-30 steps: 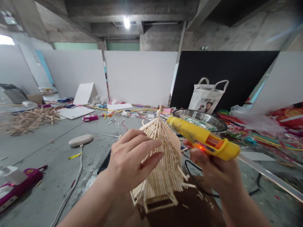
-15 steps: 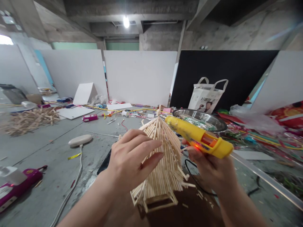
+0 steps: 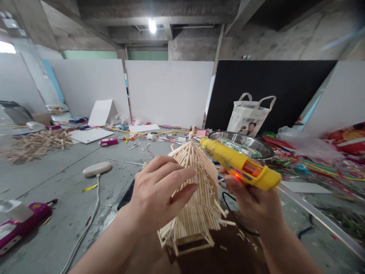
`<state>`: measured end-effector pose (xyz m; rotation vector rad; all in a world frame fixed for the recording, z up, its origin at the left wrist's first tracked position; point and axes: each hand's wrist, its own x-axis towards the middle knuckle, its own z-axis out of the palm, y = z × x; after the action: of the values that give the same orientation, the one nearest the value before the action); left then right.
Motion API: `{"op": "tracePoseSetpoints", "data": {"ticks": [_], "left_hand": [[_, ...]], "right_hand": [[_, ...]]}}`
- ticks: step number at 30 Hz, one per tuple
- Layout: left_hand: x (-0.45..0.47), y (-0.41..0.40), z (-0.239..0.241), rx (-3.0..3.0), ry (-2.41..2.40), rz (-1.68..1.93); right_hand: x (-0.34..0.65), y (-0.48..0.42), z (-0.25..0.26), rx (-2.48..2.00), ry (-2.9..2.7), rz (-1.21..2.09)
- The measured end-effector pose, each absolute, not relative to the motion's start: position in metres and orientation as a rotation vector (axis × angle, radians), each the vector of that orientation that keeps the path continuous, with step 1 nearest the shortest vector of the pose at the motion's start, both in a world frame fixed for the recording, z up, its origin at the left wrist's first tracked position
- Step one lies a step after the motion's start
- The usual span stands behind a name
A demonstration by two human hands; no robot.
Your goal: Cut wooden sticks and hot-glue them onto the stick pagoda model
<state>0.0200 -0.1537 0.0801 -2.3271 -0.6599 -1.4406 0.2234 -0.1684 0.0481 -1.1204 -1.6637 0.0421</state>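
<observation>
A small house model of pale wooden sticks (image 3: pixel 194 217), with a steep pointed roof, stands in front of me on a brown board (image 3: pixel 228 251). My left hand (image 3: pixel 159 194) reaches over the roof's left side. Its thumb and index finger are pinched around what looks like a short pale stick, mostly hidden against the roof. On the right, my right hand (image 3: pixel 253 201) grips a yellow hot glue gun (image 3: pixel 236 163) with a red light glowing on its side. The gun's front end points left, close to the roof's upper right edge; its tip is hard to make out.
A pile of loose sticks (image 3: pixel 40 144) lies far left. Nearer are a purple power strip (image 3: pixel 25 224) and a white oval device (image 3: pixel 97 169) on a cable. Behind the gun sit a metal basin (image 3: pixel 265 150) and a white bag (image 3: pixel 248 118). Craft scraps clutter the right.
Almost nothing differs. Both hands, the glue gun and the stick house keep nearly the same positions, with only a very slight shift of the view.
</observation>
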Motion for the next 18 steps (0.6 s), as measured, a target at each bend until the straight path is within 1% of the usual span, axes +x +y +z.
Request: {"op": "tracePoseSetpoints", "data": {"ticks": [18], "left_hand": [[0.0199,-0.1547,0.0789,-2.332,-0.655,-1.439]], "right_hand": [[0.2173,-0.1658,0.0499,-1.080,-1.646,0.085]]}}
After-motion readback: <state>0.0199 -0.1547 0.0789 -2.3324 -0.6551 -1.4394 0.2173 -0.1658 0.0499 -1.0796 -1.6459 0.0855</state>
